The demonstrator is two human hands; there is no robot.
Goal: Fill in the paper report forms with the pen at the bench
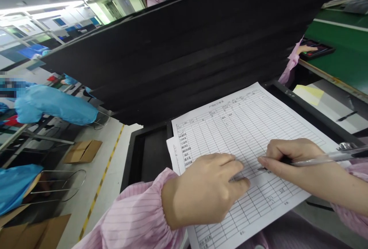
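A printed table form [224, 130] lies at a slant in front of me, with other paper showing beneath its left edge. My right hand [299, 159] is closed around a pen [330, 158] with a clear barrel, its tip at the lower right cells of the form. Pressed on the sheet to the left is my left hand [209, 189], fingers bent and thumb close to the forefinger. A small greyish thing shows between that thumb and forefinger; I cannot make out what it is. Handwritten figures stand in several cells.
A black panel [172, 57] rises behind the black-framed surface [146, 157] under the paper. At right, a co-worker's hand [306, 48] touches a dark device on a green table [345, 45]. Cardboard boxes [83, 151] and a person in a blue gown [54, 103] are at left.
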